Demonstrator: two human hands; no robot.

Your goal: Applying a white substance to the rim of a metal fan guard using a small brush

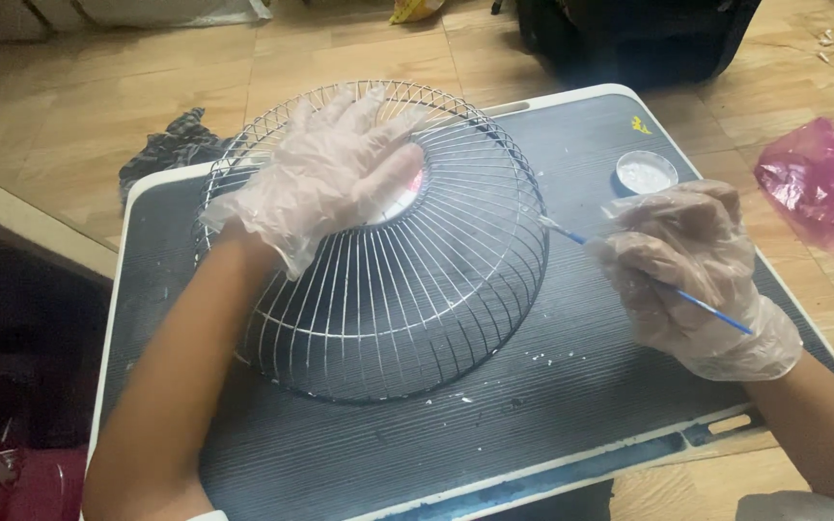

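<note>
A round wire fan guard (pixel 407 309) lies dome-up on a dark ribbed lap table (pixel 571 386). My left hand (pixel 325 174), in a clear plastic glove, rests flat on top of the guard's centre with fingers spread. My right hand (pixel 692 265), also gloved, pinches a thin blue-handled paintbrush (pixel 620 260). The brush tip touches the guard's right rim. A small round lid holding white paint (pixel 646 173) sits on the table just beyond my right hand.
The table has a white rim (pixel 571 96) and stands on a wooden floor. A pink plastic bag (pixel 818 183) lies to the right, a dark checked cloth (pixel 171 145) to the far left, a black bag (pixel 629 34) behind. White flecks dot the table.
</note>
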